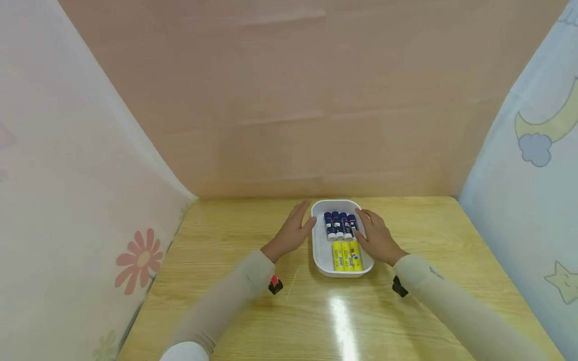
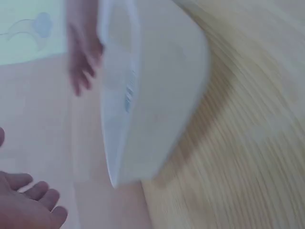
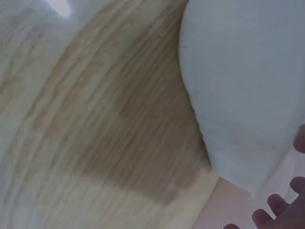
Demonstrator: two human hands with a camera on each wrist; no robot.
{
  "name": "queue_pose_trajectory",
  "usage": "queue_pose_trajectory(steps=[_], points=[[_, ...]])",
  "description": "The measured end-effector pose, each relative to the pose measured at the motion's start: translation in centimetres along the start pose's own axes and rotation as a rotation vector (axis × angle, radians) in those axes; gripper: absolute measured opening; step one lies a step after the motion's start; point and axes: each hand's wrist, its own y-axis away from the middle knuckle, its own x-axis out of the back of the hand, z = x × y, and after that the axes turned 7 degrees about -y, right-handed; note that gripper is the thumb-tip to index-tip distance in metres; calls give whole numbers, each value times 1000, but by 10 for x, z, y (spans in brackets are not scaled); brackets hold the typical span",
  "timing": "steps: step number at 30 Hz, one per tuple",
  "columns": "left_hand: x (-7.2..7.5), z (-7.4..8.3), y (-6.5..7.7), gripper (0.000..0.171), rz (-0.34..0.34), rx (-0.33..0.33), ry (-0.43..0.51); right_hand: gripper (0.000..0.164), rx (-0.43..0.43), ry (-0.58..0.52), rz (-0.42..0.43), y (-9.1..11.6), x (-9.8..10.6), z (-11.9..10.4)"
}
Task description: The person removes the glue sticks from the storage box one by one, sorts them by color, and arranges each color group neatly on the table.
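A white plastic tray [image 1: 320,254] with rounded corners stands on the wooden table. Several dark blue glue sticks [image 1: 335,224] with white ends lie side by side in its far half. Nearer me in the same tray, three yellow tubes [image 1: 346,256], shaped like glue sticks, form a second row. My left hand [image 1: 292,233] is just outside the tray's left wall, thumb and fingers spread, holding nothing. At the right rim, my right hand [image 1: 380,239] reaches over the edge with loosely spread fingers, its thumb close to the blue sticks. The wrist views show the tray's outer wall [image 2: 167,86].
The light wooden table [image 1: 226,235] ends at a brown backdrop [image 1: 271,110]. Patterned cloths hang on both sides, one with a pink flower [image 1: 143,258], the other with a moon [image 1: 548,118]. Light glares off the table in front of the tray.
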Motion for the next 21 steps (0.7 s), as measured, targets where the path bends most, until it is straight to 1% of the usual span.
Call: queue_pose_trajectory(steps=[2, 7, 10, 12, 14, 16, 21], points=[[-2, 9, -6, 62, -13, 59, 121, 67, -44, -9, -1, 2, -4, 5], [-9, 25, -21, 61, -87, 232, 350, 65, -112, -40, -8, 6, -11, 10], [-13, 30, -30, 65, -140, 353, 426, 64, -154, -70, -7, 6, -13, 9], [-16, 31, -35, 66, -166, 412, 453, 64, -187, -92, -14, 6, -13, 9], [-20, 30, -39, 66, -189, 452, 468, 63, -208, -118, -20, 7, -13, 9], [-23, 30, -42, 66, -200, 472, 480, 63, -220, -143, -22, 7, -14, 10], [-31, 29, -47, 62, -227, 472, 539, 62, -238, -161, -17, 9, -15, 13]])
